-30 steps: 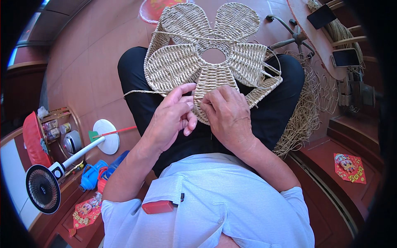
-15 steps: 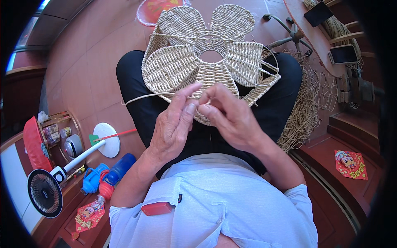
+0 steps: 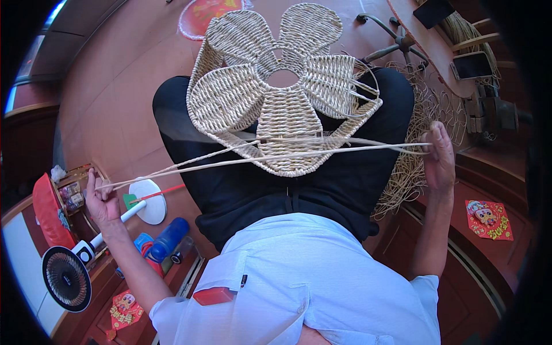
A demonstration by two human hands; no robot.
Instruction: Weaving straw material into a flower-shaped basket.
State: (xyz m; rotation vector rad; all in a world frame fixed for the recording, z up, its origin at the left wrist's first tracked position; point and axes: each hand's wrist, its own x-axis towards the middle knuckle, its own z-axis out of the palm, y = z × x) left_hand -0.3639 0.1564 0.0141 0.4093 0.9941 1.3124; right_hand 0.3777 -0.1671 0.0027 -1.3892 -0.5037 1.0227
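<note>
A flower-shaped piece woven from pale twisted straw cord (image 3: 290, 123) rests across my knees, with a round hole at its centre and a woven rim around the petals. Out to the left, beside the fan's pole, my left hand (image 3: 102, 200) is closed on a straw cord (image 3: 224, 163). My right hand (image 3: 440, 161) grips the other side of the cord, out past my right knee. Between the hands the strands stretch taut across the front petal's lower part. Whether they are threaded through the weave there is hard to make out. Loose strands stick out by the right petal.
Coiled straw cord (image 3: 440, 112) lies heaped right of my knee. A wheeled chair base (image 3: 402, 41) stands at the far right near a dark phone-like device (image 3: 475, 67). At left are a fan (image 3: 66, 279), a blue bottle (image 3: 168, 238) and a red stool top (image 3: 201, 20).
My hands were close together over the front petal; they have swung wide apart to either side, drawing the cord out taut between them. The woven piece has shifted slightly left.
</note>
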